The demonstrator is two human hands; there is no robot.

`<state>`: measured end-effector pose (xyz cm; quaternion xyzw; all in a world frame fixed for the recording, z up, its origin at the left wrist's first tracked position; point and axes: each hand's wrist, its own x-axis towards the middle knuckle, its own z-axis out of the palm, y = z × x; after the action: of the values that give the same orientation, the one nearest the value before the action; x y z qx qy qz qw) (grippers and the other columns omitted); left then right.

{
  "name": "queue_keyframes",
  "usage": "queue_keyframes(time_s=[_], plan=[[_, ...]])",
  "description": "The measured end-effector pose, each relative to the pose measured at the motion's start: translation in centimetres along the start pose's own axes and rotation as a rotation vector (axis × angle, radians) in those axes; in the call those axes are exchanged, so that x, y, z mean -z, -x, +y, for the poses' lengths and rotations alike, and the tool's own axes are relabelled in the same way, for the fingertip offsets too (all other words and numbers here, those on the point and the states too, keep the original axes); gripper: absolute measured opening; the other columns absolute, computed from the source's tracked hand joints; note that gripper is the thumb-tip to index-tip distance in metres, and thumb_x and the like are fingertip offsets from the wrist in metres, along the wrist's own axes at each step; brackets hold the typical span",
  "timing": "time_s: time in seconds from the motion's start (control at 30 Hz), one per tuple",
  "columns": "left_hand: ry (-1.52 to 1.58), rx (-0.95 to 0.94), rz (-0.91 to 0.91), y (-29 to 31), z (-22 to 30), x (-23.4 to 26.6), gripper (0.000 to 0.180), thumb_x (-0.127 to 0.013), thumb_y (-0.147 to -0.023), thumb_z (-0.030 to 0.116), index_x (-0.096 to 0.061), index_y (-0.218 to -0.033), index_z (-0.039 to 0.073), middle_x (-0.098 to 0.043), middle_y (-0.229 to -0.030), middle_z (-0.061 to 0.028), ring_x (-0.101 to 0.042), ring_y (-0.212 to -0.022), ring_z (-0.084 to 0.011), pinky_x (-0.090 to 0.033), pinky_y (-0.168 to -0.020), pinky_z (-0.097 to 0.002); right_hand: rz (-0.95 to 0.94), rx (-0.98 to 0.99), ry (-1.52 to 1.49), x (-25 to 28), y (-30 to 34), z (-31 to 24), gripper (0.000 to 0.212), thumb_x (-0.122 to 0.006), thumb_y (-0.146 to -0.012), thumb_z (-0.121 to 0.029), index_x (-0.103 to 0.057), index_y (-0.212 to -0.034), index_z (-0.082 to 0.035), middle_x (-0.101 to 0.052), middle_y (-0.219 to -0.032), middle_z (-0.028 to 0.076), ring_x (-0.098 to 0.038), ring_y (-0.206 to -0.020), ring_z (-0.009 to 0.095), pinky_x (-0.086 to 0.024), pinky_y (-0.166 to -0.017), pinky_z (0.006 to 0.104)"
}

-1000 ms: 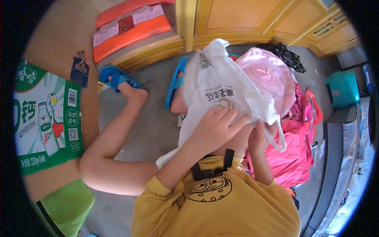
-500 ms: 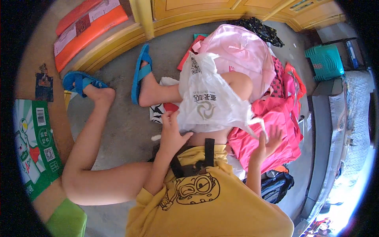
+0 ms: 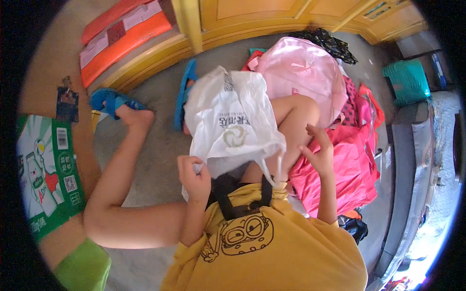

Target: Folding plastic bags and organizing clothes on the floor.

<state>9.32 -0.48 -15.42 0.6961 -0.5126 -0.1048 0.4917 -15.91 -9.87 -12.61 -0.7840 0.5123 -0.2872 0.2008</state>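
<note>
A white plastic bag [image 3: 228,111] with printing on it spreads in front of me, over my bent leg and above the grey floor. My left hand [image 3: 195,178] is closed on the bag's near left edge, by a handle. On the other side my right hand [image 3: 318,153] is open, fingers apart, close to the bag's right corner but not holding it. A thin loop of the bag's handle [image 3: 266,172] dangles near my lap. Beyond my knee lies a pink backpack [image 3: 303,72], and red-pink fabric bags [image 3: 335,169] are heaped below my right hand.
A black plastic bag [image 3: 330,44] lies against the yellow cabinet [image 3: 252,17]. A teal stool or basket [image 3: 407,81] stands at the far right. On the left are a green printed carton [image 3: 68,194] and orange-red packages [image 3: 121,46]. Blue sandals [image 3: 116,101] are on my feet.
The white bag has shifted left and nearer, puffing out a little. My left hand has closed on its edge, and my right hand has risen slightly, still open.
</note>
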Motion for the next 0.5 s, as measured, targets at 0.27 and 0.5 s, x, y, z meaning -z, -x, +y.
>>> queue_keyframes(time_s=[0.27,0.5], plan=[[0.134,0.099,-0.027,2.4,-0.2,0.3,0.020,-0.052,-0.054,-0.006,-0.039,-0.065,0.004,-0.035,-0.063,-0.0084,-0.038,-0.056,-0.0212,-0.032,-0.050,-0.0265,-0.031,-0.113,0.070,-7.3,0.3,-2.6,0.060,-0.062,-0.051,-0.015,-0.035,-0.104,-0.004,-0.044,-0.092,0.014,-0.044,-0.083,0.032,-0.037,-0.068,0.0344],[0.187,0.000,-0.130,4.2,-0.1,-0.4,0.016,-0.055,-0.060,0.001,-0.040,-0.066,0.004,-0.037,-0.063,-0.0096,-0.038,-0.052,-0.0210,-0.032,-0.046,-0.0272,0.634,-0.036,-0.156,-8.8,-5.9,-0.7,0.024,-0.054,-0.055,-0.002,-0.048,-0.079,-0.002,-0.049,-0.074,0.012,-0.048,-0.069,0.025,-0.038,-0.064,0.0286]])
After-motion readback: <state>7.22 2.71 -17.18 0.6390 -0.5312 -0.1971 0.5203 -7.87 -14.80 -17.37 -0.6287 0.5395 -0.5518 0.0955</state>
